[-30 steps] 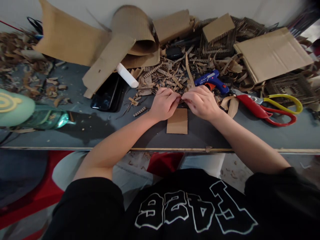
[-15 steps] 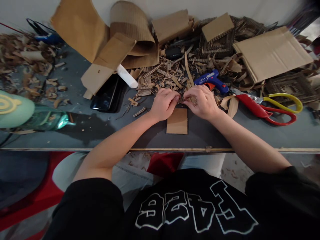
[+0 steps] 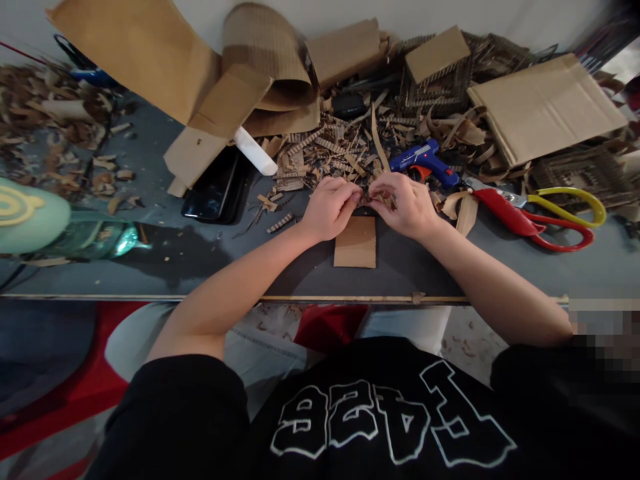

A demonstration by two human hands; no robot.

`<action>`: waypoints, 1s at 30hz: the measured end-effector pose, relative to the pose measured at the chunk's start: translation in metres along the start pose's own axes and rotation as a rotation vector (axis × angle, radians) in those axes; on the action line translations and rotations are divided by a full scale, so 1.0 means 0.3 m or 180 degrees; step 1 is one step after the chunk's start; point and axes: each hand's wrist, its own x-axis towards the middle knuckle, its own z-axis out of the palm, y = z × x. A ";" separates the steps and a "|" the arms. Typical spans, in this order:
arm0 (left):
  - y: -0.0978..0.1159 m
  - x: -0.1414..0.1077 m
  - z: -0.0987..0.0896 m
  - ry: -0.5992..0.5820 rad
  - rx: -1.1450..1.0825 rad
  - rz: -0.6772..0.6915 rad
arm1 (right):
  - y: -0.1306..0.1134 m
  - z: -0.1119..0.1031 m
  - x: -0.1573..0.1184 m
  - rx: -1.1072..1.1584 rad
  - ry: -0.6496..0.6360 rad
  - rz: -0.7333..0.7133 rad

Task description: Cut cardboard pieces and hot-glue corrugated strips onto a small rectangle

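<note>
Between the fingertips of my left hand and my right hand is a small strip of corrugated cardboard, mostly hidden by the fingers. Both hands are closed in a pinch, close together above the table. Just below them a small cardboard rectangle lies flat near the front edge. A heap of thin corrugated cardboard strips spreads behind my hands. Beyond my right hand rests a blue glue gun, with red-and-yellow-handled scissors to its right.
Bent cardboard sheets and a cardboard roll stand at the back left. A black phone lies beneath a white tube. A green bottle lies at left. At right, a flat cardboard panel covers scraps.
My hands stay pinched together in nearly the same spot, with slight finger movement. The large bent cardboard sheet at the back left has tipped further left.
</note>
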 end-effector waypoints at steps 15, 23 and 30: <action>0.000 0.000 0.003 0.0055 0.0067 0.0149 | 0.008 0.006 -0.001 0.0018 -0.0051 -0.0089; 0.000 0.001 0.003 -0.0050 0.0014 0.0065 | -0.003 -0.003 0.011 -0.0082 -0.0003 -0.0203; -0.002 0.002 0.003 -0.0006 0.0037 0.0122 | -0.009 -0.008 0.014 -0.0103 -0.0123 -0.0065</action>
